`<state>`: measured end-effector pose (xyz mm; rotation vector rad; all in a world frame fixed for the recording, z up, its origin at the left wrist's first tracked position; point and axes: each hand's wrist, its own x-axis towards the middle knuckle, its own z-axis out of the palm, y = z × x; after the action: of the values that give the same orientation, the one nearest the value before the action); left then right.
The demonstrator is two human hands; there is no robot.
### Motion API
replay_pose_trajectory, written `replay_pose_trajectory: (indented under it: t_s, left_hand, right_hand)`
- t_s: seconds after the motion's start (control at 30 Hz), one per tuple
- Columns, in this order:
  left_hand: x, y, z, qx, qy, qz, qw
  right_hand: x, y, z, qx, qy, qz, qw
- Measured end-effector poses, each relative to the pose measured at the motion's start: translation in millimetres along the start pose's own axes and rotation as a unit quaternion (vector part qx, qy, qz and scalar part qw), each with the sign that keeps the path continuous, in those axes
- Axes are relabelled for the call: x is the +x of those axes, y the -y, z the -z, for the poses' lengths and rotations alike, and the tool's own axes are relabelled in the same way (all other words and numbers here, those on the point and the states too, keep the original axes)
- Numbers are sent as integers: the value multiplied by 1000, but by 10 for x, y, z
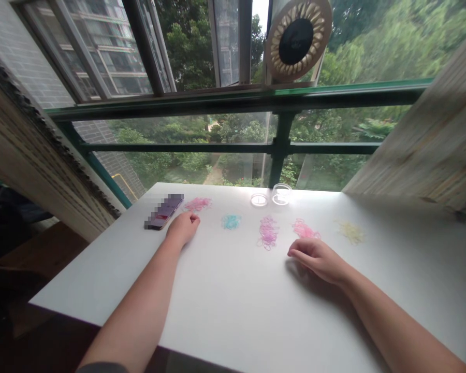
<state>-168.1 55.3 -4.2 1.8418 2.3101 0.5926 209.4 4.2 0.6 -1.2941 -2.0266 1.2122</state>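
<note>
Small loose rubber bands lie in separate colour piles on the white table (225, 300). My left hand (183, 228) rests with curled fingers just in front of a deep pink pile (198, 204), and nothing shows in it. My right hand (314, 256) is held slightly over the tabletop, thumb and fingertips together, no band visible between them. Right behind it lies a bright pink pile (306, 228). Between the hands are a turquoise pile (231, 222) and a purple pile (268, 232). A pale yellow pile (351, 232) sits to the right.
A phone (165, 211) lies left of my left hand. Near the table's back edge stand a clear round container (281, 195) and a flat clear lid (259, 200). Behind is a window with a green railing (233, 99) and a round fan (297, 41). Curtains hang at both sides.
</note>
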Motion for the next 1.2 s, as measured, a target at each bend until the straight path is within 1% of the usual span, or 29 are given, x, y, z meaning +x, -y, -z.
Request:
replay_pose_trajectory:
  t_s: [0.1, 0.23, 0.37, 0.47, 0.63, 0.93, 1.2]
  left_hand:
    - [5, 24, -27, -19, -3, -19, 1000]
    - [-13, 13, -51, -62, -2, -59, 996]
    - [-8, -1, -93, -103, -1, -96, 990]
    - [33, 31, -142, -132, -17, -94, 987]
    - [100, 97, -201, -185, -31, -83, 979]
    - [113, 85, -183, -192, -22, -92, 977]
    - [85, 49, -153, -226, -15, -91, 970]
  right_hand:
    - [22, -18, -2, -1, -10, 0, 1000]
    - [70, -56, -18, -1, -52, 22, 998]
    - [108, -90, -50, 21, -94, 32, 995]
    - [120, -107, -66, 26, -111, 39, 993]
    - [140, -126, -74, 33, -122, 54, 990]
    - [144, -92, -80, 10, -146, 62, 987]
    - [144, -104, -89, -6, -157, 61, 986]
